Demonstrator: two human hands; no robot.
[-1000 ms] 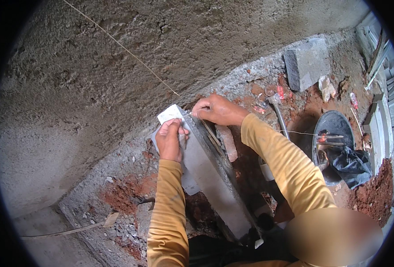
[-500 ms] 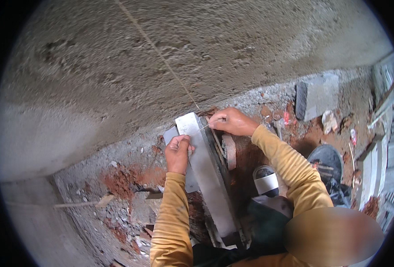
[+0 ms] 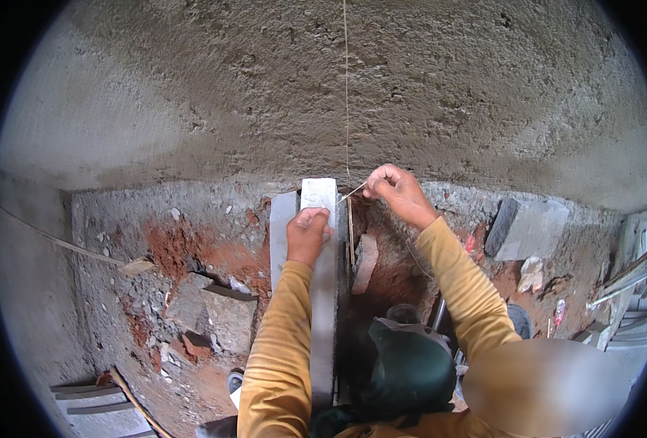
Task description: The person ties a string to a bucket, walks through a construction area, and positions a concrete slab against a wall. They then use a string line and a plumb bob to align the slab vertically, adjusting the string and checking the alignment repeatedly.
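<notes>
A long grey-white concrete beam (image 3: 324, 292) runs away from me toward the wall, its far end pale and marked with scribbles. My left hand (image 3: 308, 235) rests over that far end, thumb and fingers pressed together. What it pinches is too small or hidden to make out. Just right of the beam's tip, my right hand (image 3: 402, 196) is closed in a pinch on a thin string (image 3: 352, 192). The string stretches slantwise from its fingertips to the beam's right edge. Another thin line (image 3: 347, 95) drops straight down the wall and ends near the beam's tip.
A rough plastered wall (image 3: 265, 95) rises ahead. Broken concrete pieces (image 3: 230, 317) and red soil lie to the left, with a wooden stick (image 3: 139, 401) lower down. A grey block (image 3: 529, 228) sits against the wall at right. Dark green cloth (image 3: 411, 365) is below my arms.
My view has turned, so the beam and wall line now look upright. The right hand has drawn away from the beam, and the string between shows longer. The left hand stays at the beam's end.
</notes>
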